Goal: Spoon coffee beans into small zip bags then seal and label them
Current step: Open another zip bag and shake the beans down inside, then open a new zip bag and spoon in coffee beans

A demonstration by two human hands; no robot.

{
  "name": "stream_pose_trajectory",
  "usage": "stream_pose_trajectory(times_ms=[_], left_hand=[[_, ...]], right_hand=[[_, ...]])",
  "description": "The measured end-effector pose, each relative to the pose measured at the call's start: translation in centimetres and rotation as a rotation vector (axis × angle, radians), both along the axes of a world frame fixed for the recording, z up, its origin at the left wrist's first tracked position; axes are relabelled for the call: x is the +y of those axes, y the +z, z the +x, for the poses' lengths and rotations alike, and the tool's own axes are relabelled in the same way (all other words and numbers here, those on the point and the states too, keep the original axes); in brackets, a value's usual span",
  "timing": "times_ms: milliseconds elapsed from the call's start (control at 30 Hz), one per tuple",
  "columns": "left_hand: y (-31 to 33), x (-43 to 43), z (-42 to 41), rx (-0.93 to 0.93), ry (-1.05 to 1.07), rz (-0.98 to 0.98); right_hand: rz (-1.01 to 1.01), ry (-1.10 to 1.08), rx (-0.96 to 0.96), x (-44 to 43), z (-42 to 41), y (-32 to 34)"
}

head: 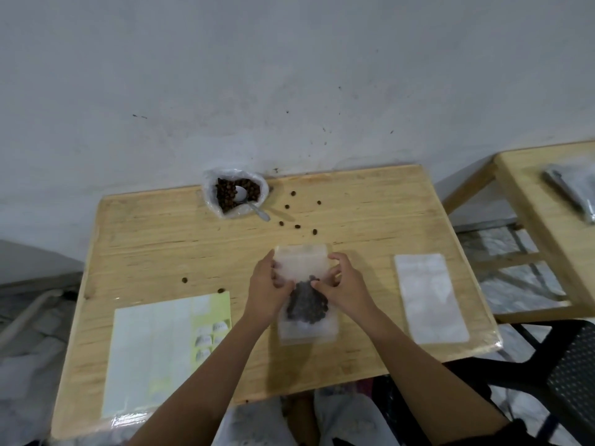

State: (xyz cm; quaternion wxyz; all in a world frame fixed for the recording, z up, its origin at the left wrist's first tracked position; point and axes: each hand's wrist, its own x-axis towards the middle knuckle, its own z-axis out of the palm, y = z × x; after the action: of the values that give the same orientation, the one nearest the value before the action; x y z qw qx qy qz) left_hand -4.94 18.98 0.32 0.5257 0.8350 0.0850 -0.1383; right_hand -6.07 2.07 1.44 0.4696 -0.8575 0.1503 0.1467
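Note:
A small clear zip bag [302,265] with dark coffee beans in its lower half lies flat in the middle of the wooden table [161,246]. My left hand [267,284] grips its left edge and my right hand [343,284] grips its right edge, fingers curled over the plastic. At the back of the table a plastic-lined bowl of coffee beans [234,194] holds a metal spoon [249,204]. An empty zip bag [429,297] lies to the right. A label sheet [161,349] lies at the front left.
Several loose beans [297,226] are scattered behind the bag and two more [184,280] lie at the left. A second wooden table [547,220] with a packet [576,188] stands to the right, and a black chair [566,381] sits at the lower right.

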Motion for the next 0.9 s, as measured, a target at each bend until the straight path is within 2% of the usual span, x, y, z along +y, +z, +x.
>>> stream_pose_trajectory(times_ms=[233,433,567,700,900], left_hand=[[-0.1,0.1,-0.5,0.002,-0.059,0.129],[-0.4,0.0,-0.4,0.014,-0.089,0.211],[-0.6,-0.3,-0.3,-0.057,-0.092,0.290],[0.6,-2.5,0.7,-0.184,-0.074,0.291],[1.3,-10.1,1.5,-0.227,-0.304,0.177]], right_hand=[[-0.120,0.078,-0.013,0.3,0.0,-0.6],[-0.273,0.168,0.070,0.0,0.0,-0.9],[-0.345,0.215,0.069,-0.5,-0.1,-0.4],[-0.279,0.077,0.010,-2.4,0.0,0.5],[-0.286,-0.185,-0.014,-10.3,-1.5,1.6]])
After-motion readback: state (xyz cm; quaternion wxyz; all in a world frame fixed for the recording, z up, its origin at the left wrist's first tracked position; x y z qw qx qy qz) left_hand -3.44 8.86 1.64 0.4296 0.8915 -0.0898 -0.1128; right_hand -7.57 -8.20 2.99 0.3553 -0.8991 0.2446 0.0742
